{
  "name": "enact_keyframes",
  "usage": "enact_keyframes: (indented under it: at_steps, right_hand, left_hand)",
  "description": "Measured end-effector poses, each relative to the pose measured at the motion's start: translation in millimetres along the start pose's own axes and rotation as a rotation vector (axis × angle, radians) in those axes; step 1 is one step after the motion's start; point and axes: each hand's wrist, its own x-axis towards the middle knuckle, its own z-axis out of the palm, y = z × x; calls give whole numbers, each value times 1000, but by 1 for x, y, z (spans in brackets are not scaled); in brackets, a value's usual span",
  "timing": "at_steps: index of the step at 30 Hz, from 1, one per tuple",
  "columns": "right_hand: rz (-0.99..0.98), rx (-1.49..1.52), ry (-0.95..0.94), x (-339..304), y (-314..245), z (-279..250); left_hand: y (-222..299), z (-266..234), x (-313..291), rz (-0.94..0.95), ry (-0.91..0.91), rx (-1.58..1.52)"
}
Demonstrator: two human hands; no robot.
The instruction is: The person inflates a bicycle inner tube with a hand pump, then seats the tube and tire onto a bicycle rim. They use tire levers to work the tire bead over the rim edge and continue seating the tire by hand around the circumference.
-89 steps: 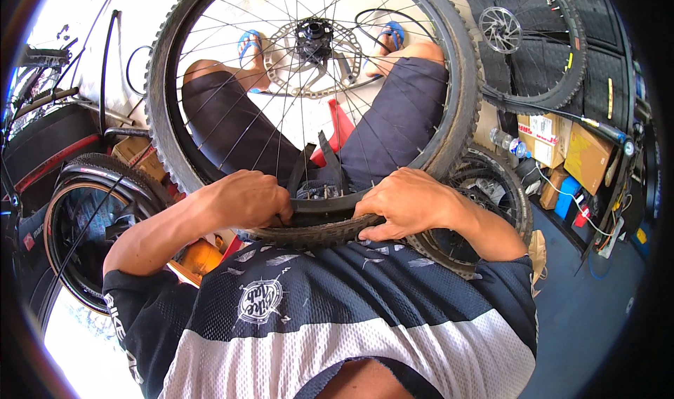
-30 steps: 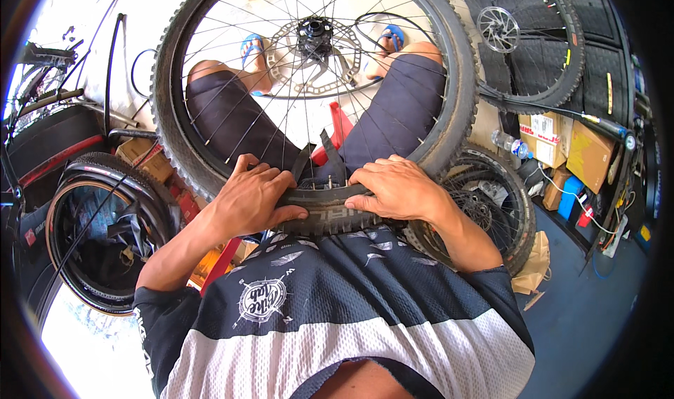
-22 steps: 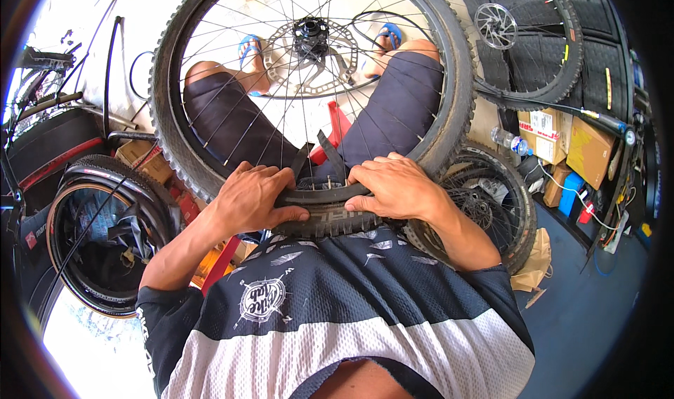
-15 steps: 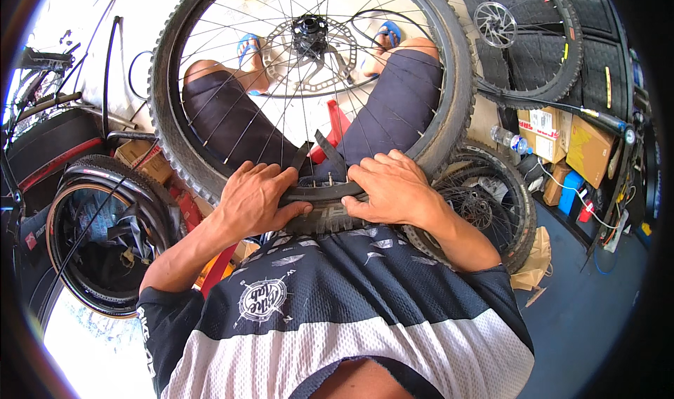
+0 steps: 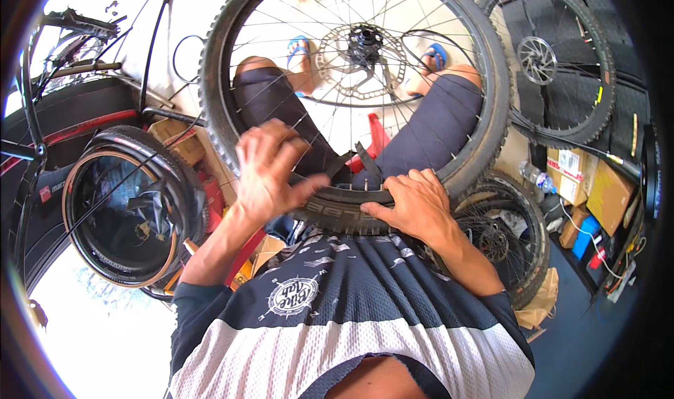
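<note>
A large bicycle wheel (image 5: 494, 111) with a knobbly black tyre (image 5: 351, 218) stands between my knees, its lower edge against my shirt. Two dark flat strips, which look like tyre levers (image 5: 368, 162), stick up at the rim beside the valve. My right hand (image 5: 420, 201) wraps over the rim and tyre just right of the valve, thumb on the sidewall. Raised at the lower left of the wheel, my left hand (image 5: 270, 171) holds nothing; its fingers are apart and a little blurred, thumb stretched toward the tyre. A brake disc (image 5: 327, 65) sits at the hub.
Another wheel (image 5: 602, 97) leans at the upper right, and one more (image 5: 537, 248) lies lower right. Loose tyres (image 5: 77, 248) are stacked at left near a bike frame (image 5: 31, 111). Cardboard boxes (image 5: 609, 199) and a plastic bottle (image 5: 537, 177) stand at right. A red object (image 5: 375, 138) shows between my legs.
My left hand has come off the tyre and lifted, its fingers opening. My right hand stays on the rim. The whole view has shifted, so the scene sits further right.
</note>
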Motion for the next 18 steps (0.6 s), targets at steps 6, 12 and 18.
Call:
enact_keyframes:
  at_steps: [6,12,18]
  right_hand:
    - [-43,-33,83,1,5,6]
    - [-42,-14,81,1,7,7]
    - [-49,-1,56,4,7,4]
  left_hand:
    - [-92,-15,11,-842,342,32]
    - [-104,1,-6,-1309,329,-1120]
    - [-109,4,-19,-1288,342,-1254]
